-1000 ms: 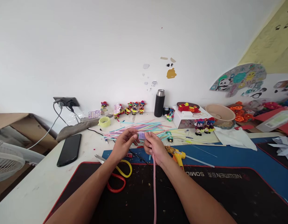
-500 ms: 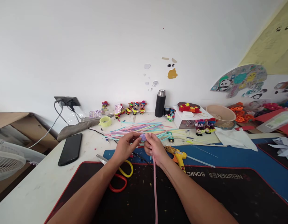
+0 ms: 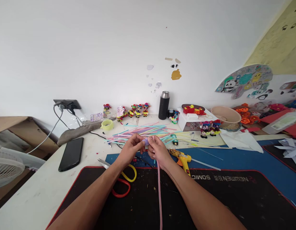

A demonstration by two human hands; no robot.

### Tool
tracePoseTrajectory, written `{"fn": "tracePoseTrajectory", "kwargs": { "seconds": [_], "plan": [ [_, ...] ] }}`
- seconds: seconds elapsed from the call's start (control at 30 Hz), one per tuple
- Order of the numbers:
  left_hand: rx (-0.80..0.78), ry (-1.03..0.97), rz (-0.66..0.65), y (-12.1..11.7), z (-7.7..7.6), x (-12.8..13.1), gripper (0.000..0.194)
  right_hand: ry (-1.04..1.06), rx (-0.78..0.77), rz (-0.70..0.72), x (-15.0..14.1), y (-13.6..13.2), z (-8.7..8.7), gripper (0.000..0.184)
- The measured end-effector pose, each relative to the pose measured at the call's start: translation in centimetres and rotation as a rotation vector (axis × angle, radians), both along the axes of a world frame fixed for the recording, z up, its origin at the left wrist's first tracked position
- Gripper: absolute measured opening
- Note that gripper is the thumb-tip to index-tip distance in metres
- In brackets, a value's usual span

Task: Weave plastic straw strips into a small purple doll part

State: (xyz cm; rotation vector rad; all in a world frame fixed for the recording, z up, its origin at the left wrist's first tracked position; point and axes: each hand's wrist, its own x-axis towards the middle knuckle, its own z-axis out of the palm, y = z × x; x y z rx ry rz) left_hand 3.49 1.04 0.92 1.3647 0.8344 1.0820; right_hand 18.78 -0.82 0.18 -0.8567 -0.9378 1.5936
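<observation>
Between my two hands is a small coiled purple pipe cleaner (image 3: 145, 142). My left hand (image 3: 131, 147) pinches its left side with thumb and fingers. My right hand (image 3: 159, 151) grips its right side, fingers curled in. A long pink pipe cleaner (image 3: 159, 191) hangs from my right hand down toward the lower edge of the view; its upper end is hidden in the fingers. Just behind the hands lies a heap of pastel pipe cleaners (image 3: 148, 129). Scissors (image 3: 121, 188) with red and yellow handles lie partly under my left forearm.
A yellow glue gun (image 3: 183, 159) lies right of my right hand on the mats (image 3: 217, 198). A phone (image 3: 71, 154) and a tape roll (image 3: 107, 124) are at left. Behind stand a black thermos (image 3: 164, 106), several small figures (image 3: 139, 110) and a white box (image 3: 186, 124).
My left fingers have shifted slightly and now close more on the purple coil. The right hand keeps its grip, and the view has moved a little.
</observation>
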Motion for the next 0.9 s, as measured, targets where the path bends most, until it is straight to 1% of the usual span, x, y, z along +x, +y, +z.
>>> {"fn": "tracePoseTrajectory", "kwargs": {
  "seconds": [0.13,0.3,0.5,0.57,0.77,0.9],
  "plan": [
    [-0.053,0.003,-0.026,-0.01,-0.11,-0.06,0.035,-0.02,-0.006,0.005,0.05,0.09,-0.17,0.054],
    [-0.027,0.07,-0.043,-0.06,0.22,0.0,0.04,-0.059,-0.009,0.002,0.12,0.28,-0.45,0.052],
    [-0.06,0.102,-0.055,0.17,0.0,-0.08,0.045,-0.097,0.047,0.026,0.08,0.18,-0.36,0.048],
    [-0.092,0.088,-0.054,0.19,-0.1,-0.14,0.044,-0.102,0.053,0.034,0.06,0.1,-0.28,0.047],
    [-0.251,0.054,-0.055,0.01,-0.06,-0.27,0.046,-0.094,0.045,0.068,0.02,-0.02,-0.21,0.049],
    [-0.282,0.064,-0.057,-0.06,0.0,-0.18,0.048,-0.065,0.021,0.077,0.13,0.06,-0.27,0.049]
  ]
}}
